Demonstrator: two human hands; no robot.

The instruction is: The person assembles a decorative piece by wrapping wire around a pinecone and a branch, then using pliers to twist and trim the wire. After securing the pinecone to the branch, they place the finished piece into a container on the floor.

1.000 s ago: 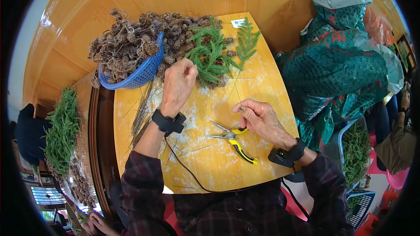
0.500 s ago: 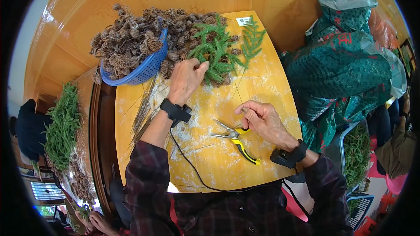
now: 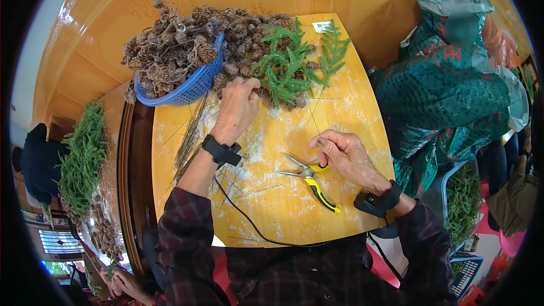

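My left hand (image 3: 238, 107) is at the near edge of a heap of brown pine cones (image 3: 241, 51), its fingers curled against a small pine cone (image 3: 262, 92). The fingertips are partly hidden. Lower and to the right, my right hand (image 3: 344, 156) pinches a thin dark wire (image 3: 313, 116) between thumb and forefinger. The wire slants up toward a bunch of green artificial fir sprigs (image 3: 283, 71). Below that hand lie long-nose pliers (image 3: 311, 180) with yellow and black handles, jaws apart. A single flat fir sprig (image 3: 333, 51) lies at the far right of the table.
A blue plastic basket (image 3: 187, 92) heaped with cones stands at the far left. Loose wires (image 3: 191, 130) lie beside it on the yellow table (image 3: 283, 224). Green sacks (image 3: 447, 96) bulge on the right. A black cable (image 3: 243, 209) crosses the near side. Another person's hands (image 3: 124, 283) show at lower left.
My left hand has shifted left from the fir sprigs to the cones beside them. The right hand keeps its pinch on the wire. The whole view has shifted slightly.
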